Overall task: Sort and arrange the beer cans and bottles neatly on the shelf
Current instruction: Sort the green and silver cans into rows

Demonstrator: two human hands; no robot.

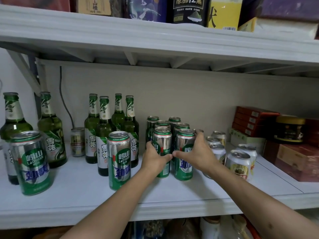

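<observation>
both hands squeeze the upright laoshan can block (170, 135) mid-shelf (155, 195): left hand (156, 156) cups front-left can, right hand (196, 151) wraps front-right can. stray laoshan can (119, 159) stands just left, nearer left hand.

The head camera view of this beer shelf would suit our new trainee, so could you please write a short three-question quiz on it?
1. True or false: both hands hold the front of the grouped green cans.
2. How many green bottles stand in the middle cluster? A) two B) four C) six
3. Fill in: the pale cans stand to the ___ of the grouped green cans.

Key:
1. True: the left hand and right hand hold the two front cans of the grouped green cans.
2. B: the green bottles number four.
3. Right: see the pale cans.
</observation>
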